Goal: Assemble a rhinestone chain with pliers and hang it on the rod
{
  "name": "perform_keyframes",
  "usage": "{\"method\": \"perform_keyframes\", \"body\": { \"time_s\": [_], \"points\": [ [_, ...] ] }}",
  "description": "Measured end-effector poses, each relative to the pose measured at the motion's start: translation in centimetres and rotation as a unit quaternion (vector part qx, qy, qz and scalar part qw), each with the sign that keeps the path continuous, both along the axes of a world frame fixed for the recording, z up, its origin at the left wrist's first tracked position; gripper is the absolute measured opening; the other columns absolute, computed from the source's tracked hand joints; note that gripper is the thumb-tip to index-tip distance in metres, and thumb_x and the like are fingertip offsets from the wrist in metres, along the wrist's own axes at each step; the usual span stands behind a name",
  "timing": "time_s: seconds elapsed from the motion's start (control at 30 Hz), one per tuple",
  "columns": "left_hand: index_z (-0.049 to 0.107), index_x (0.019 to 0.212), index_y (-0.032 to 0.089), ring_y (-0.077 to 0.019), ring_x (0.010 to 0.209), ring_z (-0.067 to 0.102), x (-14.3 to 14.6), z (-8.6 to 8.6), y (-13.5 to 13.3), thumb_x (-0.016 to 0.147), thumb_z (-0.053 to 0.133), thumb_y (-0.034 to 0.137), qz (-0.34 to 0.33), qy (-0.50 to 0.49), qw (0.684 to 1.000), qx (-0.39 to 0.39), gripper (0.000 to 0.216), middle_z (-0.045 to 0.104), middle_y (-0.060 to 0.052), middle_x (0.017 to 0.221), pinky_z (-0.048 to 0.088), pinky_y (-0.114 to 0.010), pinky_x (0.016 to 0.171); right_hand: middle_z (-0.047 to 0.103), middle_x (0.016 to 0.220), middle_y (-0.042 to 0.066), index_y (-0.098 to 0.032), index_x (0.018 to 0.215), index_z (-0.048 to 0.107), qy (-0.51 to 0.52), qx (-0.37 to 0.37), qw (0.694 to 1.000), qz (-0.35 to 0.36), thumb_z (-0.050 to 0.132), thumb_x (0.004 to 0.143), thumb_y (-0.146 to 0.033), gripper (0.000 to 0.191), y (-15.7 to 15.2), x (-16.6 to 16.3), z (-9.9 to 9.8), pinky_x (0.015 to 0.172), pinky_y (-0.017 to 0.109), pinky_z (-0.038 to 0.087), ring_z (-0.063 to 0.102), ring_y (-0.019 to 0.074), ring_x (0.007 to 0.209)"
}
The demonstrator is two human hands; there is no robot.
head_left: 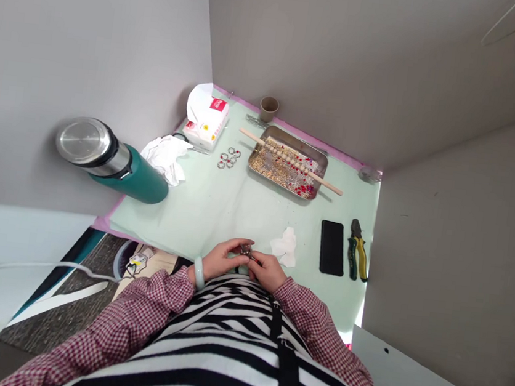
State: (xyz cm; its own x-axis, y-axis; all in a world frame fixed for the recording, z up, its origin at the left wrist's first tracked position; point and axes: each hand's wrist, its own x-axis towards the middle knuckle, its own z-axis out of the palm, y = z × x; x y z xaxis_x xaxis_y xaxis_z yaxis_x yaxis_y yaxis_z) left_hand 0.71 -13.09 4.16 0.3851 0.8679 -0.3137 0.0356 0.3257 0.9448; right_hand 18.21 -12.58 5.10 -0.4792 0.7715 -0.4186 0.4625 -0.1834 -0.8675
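At the table's near edge my left hand pinches a small dark beaded piece between thumb and fingertips. A pale bangle circles that wrist. My right hand is closed right beside it, its fingertips meeting the piece. A bit of red and black shows at those fingers, perhaps part of a small tool; most of it is hidden. Just beyond my right hand lies a torn white tissue. Several small beaded rings rest farther off on the green cover.
A metal tray of gold and red beads has a wooden stick across it. To the right lie a black phone and pliers. A teal bottle, crumpled tissue, tissue pack and cup stand around.
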Motion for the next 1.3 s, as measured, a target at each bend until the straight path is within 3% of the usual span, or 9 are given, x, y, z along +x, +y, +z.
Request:
{"method": "perform_keyframes", "body": {
  "time_s": [0.3,0.43,0.53,0.7,0.87,0.93,1.03,1.13,1.3],
  "points": [
    [0.065,0.096,0.012,-0.0184,0.081,0.059,0.4,0.1,1.0,0.066,0.072,0.034,0.084,-0.038,0.994,-0.050,0.039,0.067,-0.008,0.086,0.045,-0.033,0.080,0.057,0.049,-0.004,-0.018,0.063,0.059,-0.073,0.016,0.997,0.030,0.050,0.084,-0.033,0.028,0.9,0.2,0.6,0.052,0.021,0.039,0.052,0.0107,0.049],
    [0.066,0.097,0.012,-0.0165,0.079,0.058,0.2,-0.1,1.9,0.070,0.068,0.040,0.156,-0.037,0.984,-0.082,0.039,0.066,-0.007,0.087,0.045,-0.030,0.079,0.061,0.053,-0.004,-0.017,0.063,0.061,-0.107,0.023,0.993,0.052,0.058,0.078,-0.030,0.021,1.5,1.2,-0.3,0.051,0.020,0.039,0.054,0.0107,0.051],
    [0.067,0.092,0.009,-0.0129,0.066,0.054,-0.1,-0.4,2.5,0.078,0.056,0.049,0.187,-0.043,0.975,-0.111,0.044,0.064,-0.007,0.076,0.044,-0.027,0.068,0.061,0.053,-0.002,-0.017,0.063,0.063,-0.158,0.052,0.985,0.032,0.056,0.079,-0.026,0.020,1.8,1.7,-1.5,0.053,0.022,0.039,0.053,0.0115,0.052],
    [0.067,0.093,0.005,-0.0091,0.056,0.048,0.1,-0.6,2.5,0.079,0.052,0.054,0.164,-0.088,0.971,-0.149,0.052,0.060,-0.008,0.076,0.042,-0.025,0.057,0.063,0.076,0.008,-0.017,0.073,0.067,-0.249,0.163,0.954,-0.039,0.054,0.081,-0.020,0.014,1.8,1.4,-2.3,0.066,0.029,0.038,0.054,0.0189,0.074],
    [0.068,0.089,0.006,-0.0089,0.056,0.046,0.5,-0.3,2.1,0.076,0.057,0.053,0.150,-0.091,0.972,-0.159,0.050,0.059,-0.006,0.072,0.039,-0.024,0.057,0.058,0.105,0.011,-0.019,0.099,0.065,-0.252,0.270,0.927,-0.062,0.053,0.085,-0.026,0.020,2.1,0.4,0.4,0.085,0.039,0.033,0.045,0.0255,0.101],
    [0.069,0.085,0.007,-0.0090,0.055,0.045,0.7,-0.1,2.0,0.076,0.059,0.052,0.146,-0.084,0.973,-0.158,0.047,0.059,-0.004,0.068,0.038,-0.024,0.057,0.057,0.106,0.009,-0.020,0.106,0.062,-0.218,0.319,0.921,-0.050,0.054,0.085,-0.033,0.026,2.3,-0.1,1.5,0.086,0.037,0.034,0.046,0.0235,0.100],
    [0.070,0.082,0.008,-0.0097,0.054,0.044,1.0,0.3,1.9,0.075,0.061,0.050,0.131,-0.083,0.975,-0.160,0.044,0.056,-0.001,0.058,0.037,-0.025,0.058,0.058,0.100,0.008,-0.018,0.100,0.063,-0.193,0.370,0.908,-0.030,0.058,0.082,-0.038,0.027,2.4,-0.8,2.1,0.081,0.035,0.036,0.048,0.0229,0.094],
    [0.070,0.082,0.007,-0.0106,0.054,0.045,1.2,0.5,1.7,0.076,0.059,0.051,0.117,-0.098,0.974,-0.168,0.046,0.055,-0.001,0.054,0.037,-0.025,0.058,0.060,0.094,0.008,-0.018,0.093,0.063,-0.207,0.374,0.904,-0.020,0.056,0.084,-0.035,0.021,2.1,-1.1,1.7,0.078,0.035,0.035,0.048,0.0224,0.089],
    [0.067,0.088,0.006,-0.0118,0.056,0.051,1.1,0.3,1.3,0.079,0.054,0.053,0.100,-0.156,0.962,-0.200,0.050,0.060,-0.004,0.062,0.041,-0.027,0.061,0.061,0.097,0.009,-0.017,0.100,0.063,-0.214,0.382,0.899,0.009,0.052,0.087,-0.032,0.023,1.6,-1.0,1.3,0.078,0.035,0.034,0.049,0.0227,0.091]
  ]
}}
